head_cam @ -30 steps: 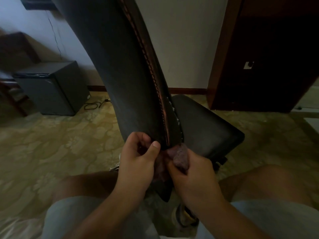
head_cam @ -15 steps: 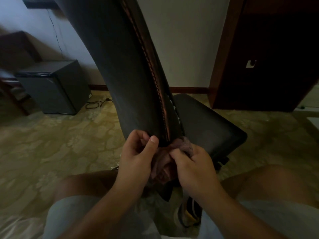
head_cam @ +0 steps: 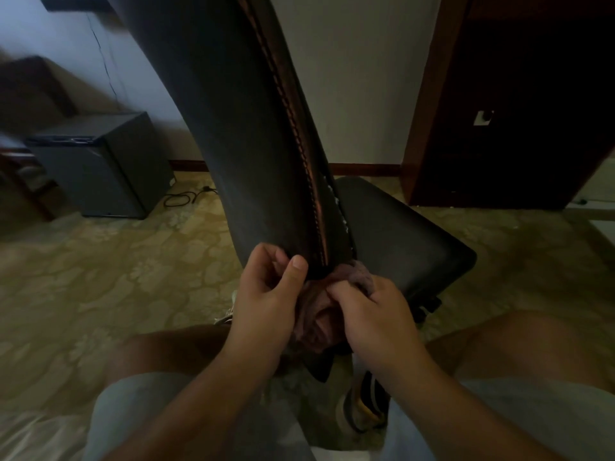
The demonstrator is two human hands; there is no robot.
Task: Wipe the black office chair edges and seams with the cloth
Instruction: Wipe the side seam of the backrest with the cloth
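The black office chair (head_cam: 233, 134) stands right in front of me, seen from behind its side edge. A stitched seam (head_cam: 299, 151) runs down the backrest edge, and the seat (head_cam: 406, 234) lies to the right. My left hand (head_cam: 266, 297) grips the bottom edge of the backrest, thumb up against the seam. Just right of it, my right hand (head_cam: 376, 314) holds a crumpled pinkish cloth (head_cam: 319, 314), bunched against the lower end of the seam where backrest meets seat. Part of the cloth is hidden between my hands.
A dark grey cabinet (head_cam: 100, 161) stands on the floor at the left, with a black cable (head_cam: 186, 197) beside it. A dark wooden door (head_cam: 515, 104) is at the right. My knees flank the chair, and a shoe (head_cam: 362, 407) shows below the hands.
My right hand has drawn the cloth down and in, bunching it more under the seam's lower end. My left hand has kept its grip on the backrest edge.
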